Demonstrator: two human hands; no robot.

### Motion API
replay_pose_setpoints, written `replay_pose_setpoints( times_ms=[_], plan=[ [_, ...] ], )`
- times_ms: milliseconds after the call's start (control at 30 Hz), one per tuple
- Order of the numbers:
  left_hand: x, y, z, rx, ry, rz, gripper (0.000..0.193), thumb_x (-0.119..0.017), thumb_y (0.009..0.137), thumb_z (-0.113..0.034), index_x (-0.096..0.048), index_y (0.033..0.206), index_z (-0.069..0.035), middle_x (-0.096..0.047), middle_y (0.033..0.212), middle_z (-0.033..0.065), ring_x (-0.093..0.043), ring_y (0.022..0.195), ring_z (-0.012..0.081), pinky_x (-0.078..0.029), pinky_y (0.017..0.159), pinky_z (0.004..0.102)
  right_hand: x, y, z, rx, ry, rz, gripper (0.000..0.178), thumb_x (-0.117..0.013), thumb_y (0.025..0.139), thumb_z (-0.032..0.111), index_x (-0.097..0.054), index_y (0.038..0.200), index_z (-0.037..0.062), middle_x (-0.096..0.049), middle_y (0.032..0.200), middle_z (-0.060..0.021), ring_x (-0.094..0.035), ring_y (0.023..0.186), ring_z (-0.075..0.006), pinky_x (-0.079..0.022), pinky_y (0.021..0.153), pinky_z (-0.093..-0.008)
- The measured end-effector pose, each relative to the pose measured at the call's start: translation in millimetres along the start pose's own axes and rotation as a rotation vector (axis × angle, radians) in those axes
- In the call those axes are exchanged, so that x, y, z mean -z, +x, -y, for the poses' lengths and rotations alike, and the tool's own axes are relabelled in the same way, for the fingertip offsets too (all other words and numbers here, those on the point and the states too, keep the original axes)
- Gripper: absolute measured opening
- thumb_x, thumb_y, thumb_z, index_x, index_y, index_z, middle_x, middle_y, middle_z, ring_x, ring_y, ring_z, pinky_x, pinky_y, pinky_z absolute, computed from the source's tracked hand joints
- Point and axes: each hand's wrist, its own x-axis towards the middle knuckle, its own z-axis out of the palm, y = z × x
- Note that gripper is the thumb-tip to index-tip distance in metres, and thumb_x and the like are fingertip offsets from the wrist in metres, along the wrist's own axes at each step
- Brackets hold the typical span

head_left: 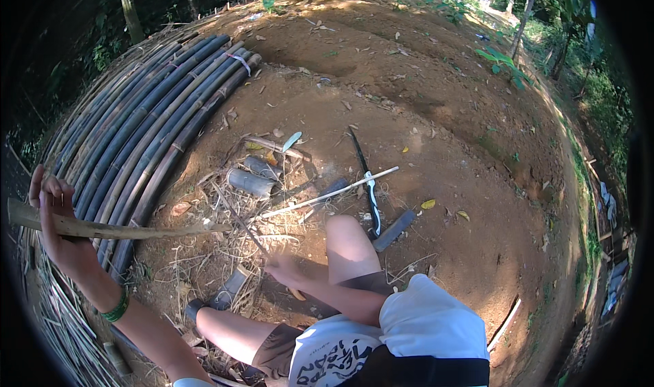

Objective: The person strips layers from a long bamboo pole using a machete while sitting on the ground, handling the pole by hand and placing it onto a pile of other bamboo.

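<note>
Pole [146, 233] lt tan — saw handle [372, 196] blk/wht — wristband [117, 306] grn, soil [449, 169] reddish-brn.

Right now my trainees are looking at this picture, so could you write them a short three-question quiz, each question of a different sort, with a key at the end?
1. Multiple choice: What is in the person's left hand?
A) a hammer
B) a wooden pole
C) a bucket

2. True or false: The stacked bamboo poles lie to the person's left.

3. Short answer: Which two colours show on the handle of the long tool lying near the person's right knee?

Key: 1. B; 2. True; 3. Black and white.
</note>
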Motion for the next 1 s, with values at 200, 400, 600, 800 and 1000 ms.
replay_pose_setpoints(
  times_ms=[200, 400, 600, 800, 1000],
  plan=[
    [-9.7, -16.9, -30.9, -0.048, -0.138, 0.128, 0.036, -0.045, 0.098, -0.018, -0.048, 0.122, 0.01, -0.046, 0.079, 0.0064, -0.043, 0.058, 0.0115, -0.036, 0.052, 0.0217, 0.3, -54.3, 69.7, 0.059, 0.17, 0.044, 0.041, -0.067, 0.089, 0.041, -0.062, 0.085, 0.0012, -0.057, 0.066, -0.0058, -0.054, 0.062, -0.0177, -0.043, 0.058, -0.0379],
    [-60.0, -43.8, -21.5, -0.112, -0.113, 0.147, 0.038, -0.038, 0.097, -0.021, -0.053, 0.111, 0.011, -0.035, 0.061, 0.0012, -0.031, 0.045, 0.0082, -0.027, 0.042, 0.0211, -4.2, -75.0, 112.8, 0.235, 0.159, 0.138, 0.033, -0.07, 0.089, 0.031, -0.063, 0.087, -0.0017, -0.059, 0.062, -0.0053, -0.053, 0.056, -0.0124, -0.042, 0.054, -0.0317],
    [-62.0, -73.4, -40.9, -0.085, -0.126, 0.162, 0.039, -0.045, 0.094, -0.032, -0.06, 0.102, 0.003, -0.032, 0.063, 0.0, -0.03, 0.049, 0.0089, -0.025, 0.047, 0.0218, 6.9, -96.9, 166.3, 0.488, 0.206, 0.129, 0.031, -0.07, 0.088, 0.026, -0.062, 0.086, -0.0035, -0.058, 0.056, -0.0108, -0.054, 0.047, -0.019, -0.042, 0.048, -0.035],
    [-64.6, -93.9, -48.2, -0.053, -0.117, 0.183, 0.035, -0.049, 0.092, -0.036, -0.061, 0.092, -0.002, -0.035, 0.06, 0.0, -0.03, 0.047, 0.0093, -0.024, 0.049, 0.0227, -6.7, -50.1, 90.4, 0.312, 0.09, 0.086, 0.03, -0.07, 0.085, 0.025, -0.061, 0.08, -0.0031, -0.057, 0.055, -0.0165, -0.059, 0.049, -0.0313, -0.044, 0.049, -0.0401],
    [-64.3, -104.1, -53.5, -0.075, -0.106, 0.058, 0.033, -0.053, 0.089, -0.035, -0.058, 0.088, -0.002, -0.034, 0.06, 0.001, -0.029, 0.047, 0.0096, -0.025, 0.048, 0.0229, 8.2, -92.0, 157.5, 0.391, 0.019, 0.046, 0.031, -0.068, 0.084, 0.026, -0.061, 0.075, -0.0024, -0.055, 0.056, -0.0209, -0.06, 0.051, -0.0363, -0.044, 0.052, -0.0439]
  ],
)
